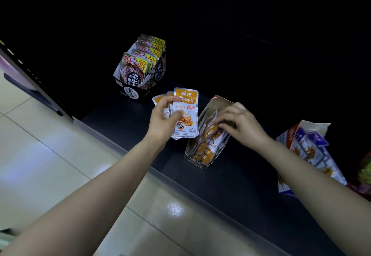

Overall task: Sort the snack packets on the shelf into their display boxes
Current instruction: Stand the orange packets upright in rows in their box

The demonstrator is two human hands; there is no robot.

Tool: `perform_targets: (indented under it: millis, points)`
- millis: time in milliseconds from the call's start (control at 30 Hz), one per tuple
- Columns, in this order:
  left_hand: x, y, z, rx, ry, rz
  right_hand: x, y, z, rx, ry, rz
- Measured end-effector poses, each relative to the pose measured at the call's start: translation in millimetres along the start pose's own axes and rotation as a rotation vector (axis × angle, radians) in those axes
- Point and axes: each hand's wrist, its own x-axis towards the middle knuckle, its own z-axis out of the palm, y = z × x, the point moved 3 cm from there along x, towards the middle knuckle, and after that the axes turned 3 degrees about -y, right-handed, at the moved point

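My left hand (163, 118) grips a small fan of orange-and-white snack packets (186, 113) above the dark shelf (124, 111), thumb across the front packet. Just to the right stands an open orange display box (208, 155) holding several matching orange packets. My right hand (240, 124) reaches into the top of that box, its curled fingertips pinching a packet among those inside. At the back left stands a black-and-white display box (131, 92) filled with several dark packets with yellow corners. A blue-and-white display box (291, 135) with blue packets leans at the right, partly behind my right forearm.
The shelf's front edge (160, 172) runs diagonally from upper left to lower right, with pale floor tiles (50, 145) below it. A green and red package (366, 169) shows at the far right edge. The back of the shelf is too dark to see.
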Motion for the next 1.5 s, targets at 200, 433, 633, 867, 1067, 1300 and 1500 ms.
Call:
perform_targets:
  millis: [200, 433, 633, 867, 1067, 1300, 1500]
  points:
    - [0, 1, 3, 0.028, -0.013, 0.007, 1, -2, -4, 0.01, 0.107, 0.007]
    - [-1, 0, 4, 0.025, -0.013, -0.012, 9, 1, -37, 0.934, 0.509, 0.453]
    - [-4, 7, 15, 0.015, -0.084, 0.021, 12, -2, -24, 0.928, 0.41, 0.627]
    - [-6, 6, 15, 0.009, -0.097, 0.009, 13, -4, -27, 0.773, 0.493, 0.676]
    - [-6, 5, 23, 0.024, -0.121, 0.047, 25, -37, 2, 0.846, 0.223, 0.703]
    - [-1, 0, 12, 0.024, -0.091, 0.088, 22, -52, 6, 1.024, -0.02, 0.505]
    - [-1, 1, 12, -0.143, -0.127, 0.009, 23, -52, 6, 0.977, 0.019, 0.466]
